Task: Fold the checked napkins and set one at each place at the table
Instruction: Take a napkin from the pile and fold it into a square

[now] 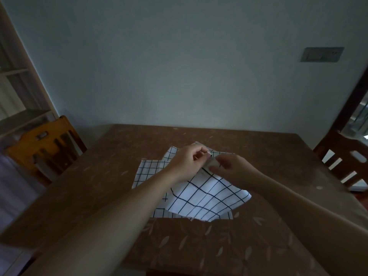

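White napkins with a dark check lie in a loose pile in the middle of the brown table (83,196). The top napkin (207,196) has a wide check and is lifted at its far edge. My left hand (187,162) and my right hand (229,166) meet above the pile's far side, and both pinch that raised edge between fingers and thumb. A napkin with a finer check (149,170) lies flat beneath, showing at the left and along the near edge. Another checked corner (173,152) shows behind my left hand.
A wooden chair (45,144) stands at the table's left side and another chair (346,162) at the right. The table's far edge meets a pale wall with a switch plate (322,54). Shelves (18,92) stand at the far left.
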Motion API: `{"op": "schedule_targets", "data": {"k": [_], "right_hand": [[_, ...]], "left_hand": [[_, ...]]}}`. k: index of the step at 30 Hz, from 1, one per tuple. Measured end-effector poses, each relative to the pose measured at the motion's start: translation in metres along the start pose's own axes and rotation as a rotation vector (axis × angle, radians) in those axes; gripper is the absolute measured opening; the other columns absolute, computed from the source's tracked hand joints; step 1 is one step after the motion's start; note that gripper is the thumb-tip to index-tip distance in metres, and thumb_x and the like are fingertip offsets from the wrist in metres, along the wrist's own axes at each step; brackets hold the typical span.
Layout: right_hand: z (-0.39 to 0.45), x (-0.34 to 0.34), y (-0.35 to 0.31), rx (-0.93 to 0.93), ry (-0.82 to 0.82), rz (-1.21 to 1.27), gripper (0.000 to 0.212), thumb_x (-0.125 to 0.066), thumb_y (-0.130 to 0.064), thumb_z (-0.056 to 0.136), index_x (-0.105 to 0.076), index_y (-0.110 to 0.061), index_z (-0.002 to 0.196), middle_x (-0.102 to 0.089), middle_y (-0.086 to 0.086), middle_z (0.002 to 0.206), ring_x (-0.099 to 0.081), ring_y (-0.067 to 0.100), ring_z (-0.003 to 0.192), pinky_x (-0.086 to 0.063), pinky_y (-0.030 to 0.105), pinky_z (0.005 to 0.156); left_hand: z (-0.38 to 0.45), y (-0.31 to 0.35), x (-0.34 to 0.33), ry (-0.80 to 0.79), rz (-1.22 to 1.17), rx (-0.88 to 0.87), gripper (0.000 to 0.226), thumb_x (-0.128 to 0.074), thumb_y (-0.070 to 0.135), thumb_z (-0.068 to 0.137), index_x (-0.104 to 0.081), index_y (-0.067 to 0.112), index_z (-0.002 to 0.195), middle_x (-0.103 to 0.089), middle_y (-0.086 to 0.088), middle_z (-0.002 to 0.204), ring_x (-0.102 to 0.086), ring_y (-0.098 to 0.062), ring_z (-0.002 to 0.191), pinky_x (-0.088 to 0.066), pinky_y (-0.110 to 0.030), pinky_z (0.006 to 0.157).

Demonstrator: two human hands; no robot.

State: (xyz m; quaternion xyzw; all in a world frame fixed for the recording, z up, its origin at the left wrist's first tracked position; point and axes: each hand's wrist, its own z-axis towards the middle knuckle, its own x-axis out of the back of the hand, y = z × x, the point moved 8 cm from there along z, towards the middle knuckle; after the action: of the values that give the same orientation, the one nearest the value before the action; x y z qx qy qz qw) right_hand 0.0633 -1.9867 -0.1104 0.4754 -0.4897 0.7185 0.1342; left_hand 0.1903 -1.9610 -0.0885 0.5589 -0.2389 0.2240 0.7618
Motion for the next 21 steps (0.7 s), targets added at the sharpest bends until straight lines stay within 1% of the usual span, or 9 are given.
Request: {"op": "schedule_targets", "data": {"k": [2, 5, 8, 10, 13, 15, 17, 19, 21], "right_hand": [[0.002, 0.003, -0.008, 0.008, 0.031, 0.036, 0.031, -0.055, -0.031, 0.095, -0.055, -0.014, 0.070, -0.046, -0.002, 0.058, -0.035, 0.003, 0.046, -0.032, 0.014, 0.047], [0.001, 0.015, -0.007, 0.025, 0.104, 0.109, 0.032, -0.052, -0.025, 0.098, -0.060, -0.005, 0.074, -0.043, -0.004, 0.054, -0.034, 0.003, 0.040, -0.029, 0.012, 0.040], [0.001, 0.029, 0.008, -0.012, 0.187, 0.172, 0.034, -0.052, -0.027, 0.098, -0.061, -0.001, 0.078, -0.047, 0.000, 0.059, -0.038, 0.006, 0.048, -0.031, 0.017, 0.046], [-0.001, 0.034, 0.015, -0.028, 0.199, 0.210, 0.034, -0.053, -0.027, 0.097, -0.060, 0.000, 0.078, -0.048, 0.001, 0.060, -0.041, 0.010, 0.052, -0.033, 0.023, 0.050], [-0.006, 0.038, 0.014, -0.009, 0.186, 0.266, 0.023, -0.059, -0.030, 0.093, -0.068, -0.010, 0.088, -0.066, -0.002, 0.069, -0.060, 0.019, 0.061, -0.048, 0.031, 0.059], [-0.008, 0.042, 0.010, 0.006, 0.212, 0.326, 0.011, -0.063, -0.031, 0.091, -0.071, -0.025, 0.094, -0.075, 0.001, 0.080, -0.069, 0.033, 0.075, -0.057, 0.045, 0.071], [-0.008, 0.048, 0.008, 0.016, 0.268, 0.353, 0.009, -0.064, -0.030, 0.091, -0.073, -0.026, 0.090, -0.073, 0.013, 0.084, -0.066, 0.044, 0.084, -0.055, 0.055, 0.077], [-0.009, 0.055, 0.011, 0.007, 0.316, 0.375, 0.014, -0.062, -0.027, 0.092, -0.073, -0.020, 0.087, -0.069, 0.023, 0.087, -0.063, 0.047, 0.081, -0.054, 0.051, 0.070], [-0.011, 0.059, 0.017, -0.017, 0.318, 0.415, 0.019, -0.058, -0.026, 0.095, -0.071, -0.015, 0.086, -0.066, 0.027, 0.088, -0.059, 0.036, 0.068, -0.047, 0.040, 0.066]], "left_hand": [[-0.002, 0.007, 0.005, 0.027, 0.010, -0.032, 0.008, -0.057, 0.027, 0.097, -0.065, 0.024, 0.097, -0.063, 0.011, 0.081, -0.056, -0.001, 0.066, -0.042, -0.016, 0.061], [-0.008, 0.003, 0.012, -0.013, 0.036, -0.012, 0.016, -0.066, 0.040, 0.089, -0.061, 0.028, 0.098, -0.060, 0.015, 0.078, -0.053, 0.006, 0.057, -0.040, -0.010, 0.053], [-0.013, -0.010, 0.014, -0.078, 0.103, 0.023, 0.025, -0.072, 0.041, 0.084, -0.067, 0.016, 0.083, -0.059, 0.006, 0.067, -0.046, 0.001, 0.050, -0.035, -0.016, 0.052], [-0.014, -0.017, 0.020, -0.038, 0.059, 0.050, 0.034, -0.071, 0.044, 0.084, -0.073, 0.010, 0.082, -0.061, -0.006, 0.062, -0.043, -0.006, 0.049, -0.034, -0.022, 0.052], [-0.014, -0.017, 0.026, 0.003, 0.036, 0.060, 0.032, -0.070, 0.043, 0.085, -0.077, 0.012, 0.082, -0.059, 0.000, 0.055, -0.040, -0.004, 0.043, -0.032, -0.021, 0.049], [-0.012, -0.016, 0.025, 0.009, 0.056, 0.061, 0.033, -0.069, 0.047, 0.084, -0.078, 0.014, 0.085, -0.067, -0.009, 0.063, -0.049, -0.012, 0.047, -0.039, -0.029, 0.051], [-0.010, -0.016, 0.026, 0.017, 0.055, 0.065, 0.038, -0.069, 0.049, 0.083, -0.077, 0.012, 0.086, -0.069, -0.016, 0.071, -0.049, -0.017, 0.049, -0.040, -0.030, 0.052], [-0.010, -0.016, 0.027, 0.014, 0.027, 0.077, 0.040, -0.073, 0.049, 0.080, -0.076, 0.010, 0.089, -0.071, -0.012, 0.074, -0.055, -0.012, 0.055, -0.044, -0.027, 0.057], [-0.011, -0.017, 0.031, 0.030, -0.028, 0.107, 0.029, -0.079, 0.039, 0.078, -0.076, 0.017, 0.097, -0.073, 0.007, 0.082, -0.065, -0.004, 0.072, -0.050, -0.016, 0.066]]}}
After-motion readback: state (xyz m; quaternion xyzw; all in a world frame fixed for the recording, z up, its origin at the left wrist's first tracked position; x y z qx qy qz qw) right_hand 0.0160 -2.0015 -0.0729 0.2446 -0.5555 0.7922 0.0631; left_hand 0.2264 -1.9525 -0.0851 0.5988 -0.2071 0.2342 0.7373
